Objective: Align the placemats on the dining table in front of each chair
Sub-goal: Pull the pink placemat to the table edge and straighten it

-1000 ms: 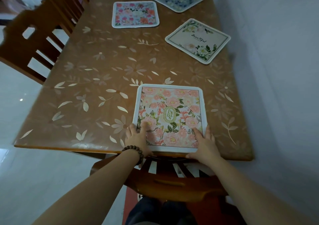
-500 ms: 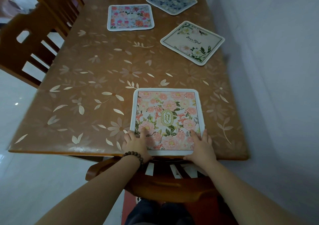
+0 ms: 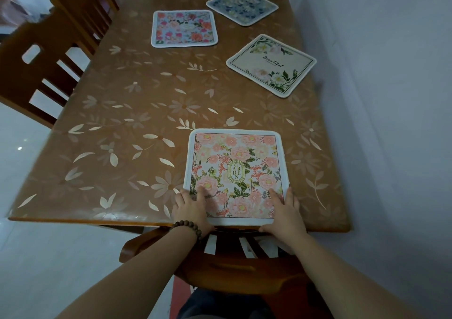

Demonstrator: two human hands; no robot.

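The pink placemat (image 3: 236, 175) is laid flat at the near edge of the desk (image 3: 117, 133), before a chair (image 3: 234, 267). It is pressed down by the left hand (image 3: 192, 210) and right hand (image 3: 285, 212), fingers spread flat, nothing gripped, likely to square it.

The dining table (image 3: 127, 133) at centre frame wears a brown cover printed with pale leaves and daisies. Low centre, a pink-peony placemat (image 3: 236, 175) with white border. Right, a cream placemat (image 3: 271, 65) with green-leaved corners. Top, a blue floral placemat (image 3: 242, 5) and a multicoloured rose placemat (image 3: 184, 28).
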